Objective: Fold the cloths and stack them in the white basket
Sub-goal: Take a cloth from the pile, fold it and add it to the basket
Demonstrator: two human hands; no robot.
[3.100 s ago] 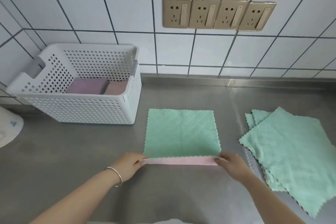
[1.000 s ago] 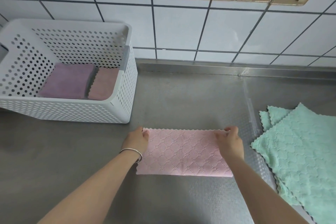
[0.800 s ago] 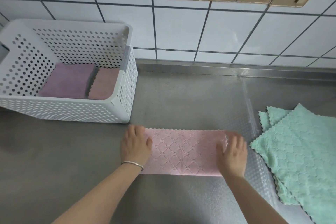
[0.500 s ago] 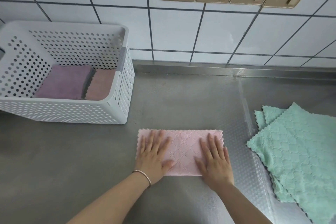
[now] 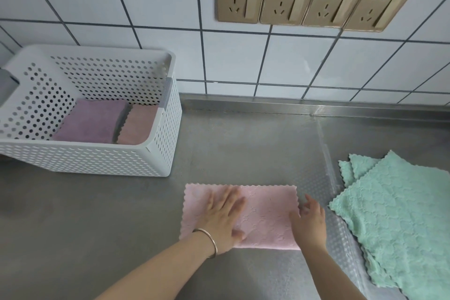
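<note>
A pink cloth (image 5: 265,212), folded once into a wide strip, lies flat on the steel counter in front of me. My left hand (image 5: 224,219) presses flat on its left half with straight fingers. My right hand (image 5: 309,221) is at the cloth's right edge, thumb on the cloth and fingers loosely spread beside it. The white basket (image 5: 155,161) stands at the back left and holds a folded purple cloth (image 5: 92,122) beside a folded pink cloth (image 5: 136,126). A pile of green cloths (image 5: 394,221) lies unfolded on the right.
The steel counter (image 5: 73,226) runs to a tiled wall with a row of gold sockets (image 5: 314,0). A clear textured mat (image 5: 323,192) lies under the green pile and the pink cloth's right end.
The green-and-pink cloth was folded in half away from me, pink side up. Both hands smoothed it; now the right hand has slid to the right edge and the left presses the left half.
</note>
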